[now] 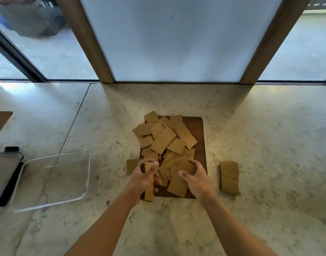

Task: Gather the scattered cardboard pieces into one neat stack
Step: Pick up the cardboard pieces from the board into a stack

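**Cardboard pieces half gathered on the marble table**

Well left of the dark brown wooden board [199,137], a clear square plastic container [55,179] sits empty on the pale marble table [269,126]. At the board's near left corner, the left hand [146,179] is clamped on a small stack of tan cardboard rectangles [149,189], held on edge. Loose tan cardboard pieces [165,139] lie overlapping across the board. The right hand [195,177] rests on those nearest the board's front edge, fingers spread and curled over one. Right of the board, two more cardboard pieces [229,177] lie end to end on the table.
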{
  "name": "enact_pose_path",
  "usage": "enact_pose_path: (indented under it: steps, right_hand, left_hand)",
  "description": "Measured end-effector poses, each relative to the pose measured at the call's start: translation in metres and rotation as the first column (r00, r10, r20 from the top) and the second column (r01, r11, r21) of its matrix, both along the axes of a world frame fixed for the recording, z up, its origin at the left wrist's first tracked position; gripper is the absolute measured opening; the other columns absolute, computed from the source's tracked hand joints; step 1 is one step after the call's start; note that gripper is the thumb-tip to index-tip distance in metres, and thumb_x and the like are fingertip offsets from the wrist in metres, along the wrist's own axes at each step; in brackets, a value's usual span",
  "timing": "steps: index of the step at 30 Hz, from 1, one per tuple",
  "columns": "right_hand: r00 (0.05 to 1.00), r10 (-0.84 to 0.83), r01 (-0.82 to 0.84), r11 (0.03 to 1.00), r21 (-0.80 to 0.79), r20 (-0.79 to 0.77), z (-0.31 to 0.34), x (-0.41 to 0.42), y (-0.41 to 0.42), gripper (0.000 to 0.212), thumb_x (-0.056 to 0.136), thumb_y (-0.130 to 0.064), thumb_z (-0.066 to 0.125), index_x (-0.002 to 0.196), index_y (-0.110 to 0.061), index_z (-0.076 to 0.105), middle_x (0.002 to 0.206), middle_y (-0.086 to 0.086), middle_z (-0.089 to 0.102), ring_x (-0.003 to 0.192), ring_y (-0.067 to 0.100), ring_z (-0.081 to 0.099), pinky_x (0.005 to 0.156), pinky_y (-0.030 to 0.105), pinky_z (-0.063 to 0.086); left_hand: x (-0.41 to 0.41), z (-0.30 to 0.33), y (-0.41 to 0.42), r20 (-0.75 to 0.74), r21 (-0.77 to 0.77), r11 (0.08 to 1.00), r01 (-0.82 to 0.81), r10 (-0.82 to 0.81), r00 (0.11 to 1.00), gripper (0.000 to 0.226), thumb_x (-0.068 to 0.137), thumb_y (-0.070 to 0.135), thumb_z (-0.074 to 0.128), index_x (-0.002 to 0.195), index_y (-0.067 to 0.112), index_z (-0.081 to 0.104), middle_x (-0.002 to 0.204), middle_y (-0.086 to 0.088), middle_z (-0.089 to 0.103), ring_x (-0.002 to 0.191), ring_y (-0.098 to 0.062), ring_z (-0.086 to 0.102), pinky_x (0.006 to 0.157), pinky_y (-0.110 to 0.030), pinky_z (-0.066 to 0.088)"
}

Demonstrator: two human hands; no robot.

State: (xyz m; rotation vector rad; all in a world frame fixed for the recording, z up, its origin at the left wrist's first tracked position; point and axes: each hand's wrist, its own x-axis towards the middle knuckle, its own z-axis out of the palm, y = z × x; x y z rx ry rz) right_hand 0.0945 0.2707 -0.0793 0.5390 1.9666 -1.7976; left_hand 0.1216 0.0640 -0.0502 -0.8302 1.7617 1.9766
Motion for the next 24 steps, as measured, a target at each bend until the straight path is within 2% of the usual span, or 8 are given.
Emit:
enact_pose_path:
  steps: [4, 7, 11, 15, 19, 21, 23, 24]
  right_hand:
    - [0.976, 0.096, -0.044, 0.966, -0.255, 0.193, 0.004, 0.015, -0.037, 0.039, 0.094, -0.014, 0.073, 0.127, -0.028, 0.057, 0.121, 0.002, 0.062, 0.108, 0.022, 0.066, 0.086, 0.039, 0.063]
    - [0.969, -0.128, 0.167, 0.970, -0.177, 0.213, 0.002, 0.023, -0.050, 0.037, 0.094, -0.010, 0.073, 0.123, -0.026, 0.056, 0.121, 0.004, 0.063, 0.104, 0.019, 0.065, 0.071, 0.028, 0.061]
    - [0.792, -0.539, 0.602, 0.765, -0.229, 0.286, 0.000, 0.028, -0.041, 0.047, 0.088, 0.001, 0.077, 0.122, -0.016, 0.050, 0.117, 0.010, 0.060, 0.104, 0.029, 0.064, 0.065, 0.032, 0.064]
    - [0.939, -0.191, 0.178, 0.981, 0.074, 0.284, -0.001, 0.044, -0.066, 0.028, 0.093, -0.021, 0.076, 0.118, -0.018, 0.063, 0.100, 0.001, 0.070, 0.078, 0.014, 0.073, 0.046, 0.023, 0.055]
    - [0.950, 0.252, -0.303, 0.890, 0.340, 0.186, -0.008, 0.051, -0.067, 0.037, 0.097, -0.052, 0.062, 0.067, -0.033, 0.073, 0.058, -0.011, 0.070, 0.048, 0.003, 0.061, 0.053, 0.031, 0.052]
    - [0.981, 0.188, -0.188, 0.831, 0.524, 0.054, -0.007, 0.040, -0.052, 0.039, 0.099, -0.050, 0.059, 0.066, -0.035, 0.072, 0.064, -0.013, 0.069, 0.062, 0.003, 0.064, 0.065, 0.032, 0.055]
    - [0.990, 0.125, -0.037, 0.700, 0.713, -0.072, -0.009, 0.029, -0.032, 0.014, 0.098, -0.042, 0.064, 0.106, -0.034, 0.073, 0.104, -0.009, 0.066, 0.102, 0.011, 0.064, 0.090, 0.035, 0.056]
    - [0.982, 0.183, -0.072, 0.627, 0.776, -0.056, -0.010, 0.023, -0.024, 0.036, 0.095, -0.042, 0.068, 0.129, -0.034, 0.062, 0.125, -0.003, 0.056, 0.121, 0.019, 0.053, 0.103, 0.038, 0.051]
  left_hand:
    - [0.006, -0.009, 0.005, 0.077, 0.034, 0.980, 0.197, -0.199, 0.977, 0.058, 0.083, 0.034, 0.088, 0.133, 0.020, 0.062, 0.118, -0.014, 0.076, 0.101, -0.027, 0.078, 0.083, -0.043, 0.066]
    - [0.014, -0.018, -0.005, 0.096, 0.106, 0.990, 0.096, -0.107, 0.990, 0.052, 0.087, 0.013, 0.083, 0.135, 0.012, 0.062, 0.122, -0.020, 0.074, 0.111, -0.038, 0.073, 0.096, -0.055, 0.060]
    - [0.024, -0.031, -0.008, 0.043, 0.202, 0.978, 0.043, -0.053, 0.998, 0.050, 0.084, 0.009, 0.084, 0.131, 0.005, 0.066, 0.115, -0.025, 0.076, 0.095, -0.033, 0.075, 0.073, -0.043, 0.064]
    - [0.010, -0.046, 0.003, 0.112, 0.171, 0.977, -0.130, 0.112, 0.987, 0.033, 0.090, -0.001, 0.076, 0.117, 0.015, 0.065, 0.103, -0.017, 0.073, 0.091, -0.034, 0.072, 0.068, -0.046, 0.063]
    - [-0.004, -0.056, -0.003, 0.164, 0.282, 0.930, -0.235, 0.195, 0.967, 0.035, 0.100, -0.005, 0.056, 0.133, 0.007, 0.058, 0.083, 0.001, 0.081, 0.074, -0.016, 0.076, 0.053, -0.032, 0.059]
    - [-0.008, -0.058, -0.005, 0.224, 0.323, 0.915, -0.239, 0.172, 0.959, 0.041, 0.102, -0.001, 0.053, 0.142, 0.009, 0.052, 0.076, -0.001, 0.080, 0.061, -0.018, 0.075, 0.052, -0.032, 0.060]
    - [-0.012, -0.059, -0.007, 0.303, 0.409, 0.855, -0.320, 0.204, 0.931, 0.048, 0.101, 0.010, 0.057, 0.146, 0.024, 0.051, 0.088, -0.019, 0.070, 0.060, -0.030, 0.068, 0.056, -0.043, 0.058]
    - [-0.015, -0.061, -0.009, 0.304, 0.422, 0.841, -0.339, 0.221, 0.927, 0.047, 0.100, 0.014, 0.061, 0.143, 0.031, 0.054, 0.089, -0.020, 0.067, 0.059, -0.030, 0.066, 0.055, -0.043, 0.056]
